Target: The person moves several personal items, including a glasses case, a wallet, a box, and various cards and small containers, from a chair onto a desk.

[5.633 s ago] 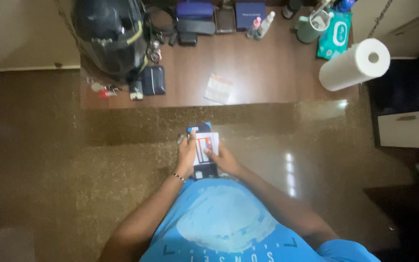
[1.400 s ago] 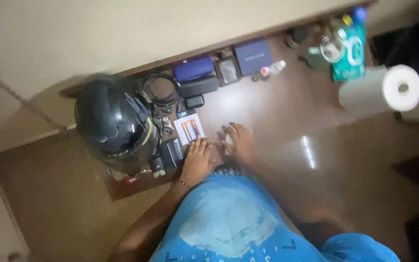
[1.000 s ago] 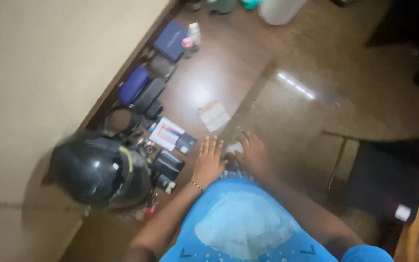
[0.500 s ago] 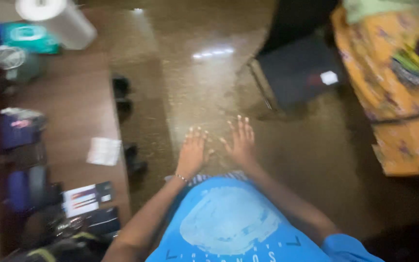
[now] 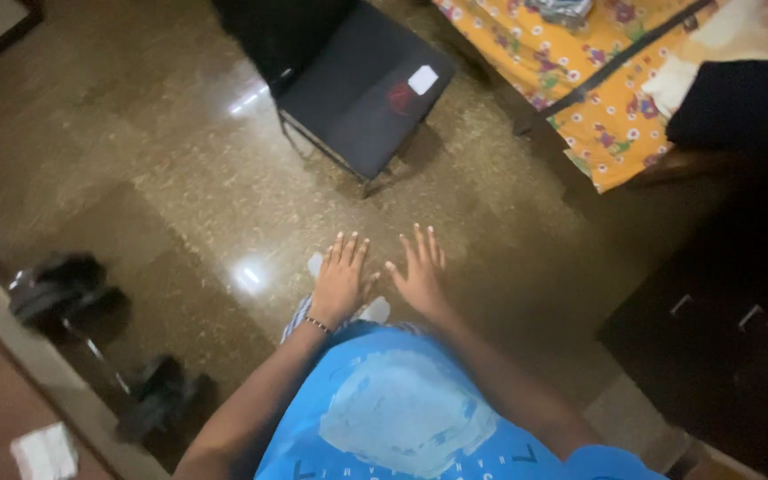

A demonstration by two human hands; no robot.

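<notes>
**Both hands empty, held flat over the floor near the chair**

The left hand (image 5: pixel 341 283) and the right hand (image 5: pixel 420 274) hang side by side in front of the blue shirt (image 5: pixel 402 409), palms down, fingers spread and straight. Neither hand grasps anything; both are released and bare, with a thin bracelet (image 5: pixel 316 324) at the left wrist. The two hands are just apart, thumbs nearly meeting.

Taking the black chair (image 5: pixel 368 84) as the landmark: the hands lie below it in the picture, on the person's side, with a stretch of polished speckled floor (image 5: pixel 180 187) between. Under the hands, white footwear (image 5: pixel 373 309) shows partly, mostly hidden by the left hand and the shirt. To the right of the chair stands a bed with a flowered orange cover (image 5: pixel 620 98), and a dark cabinet (image 5: pixel 722 329) sits below that. Well left of the chair, at the foot of a wooden table edge (image 5: pixel 20 356), lie a pair of dark sandals (image 5: pixel 64 284), blurred.

As a judgement of progress: no object is in hand or within touch, so no handling is under way here; the hands are simply free, and whatever is to be picked up is not yet reached.
</notes>
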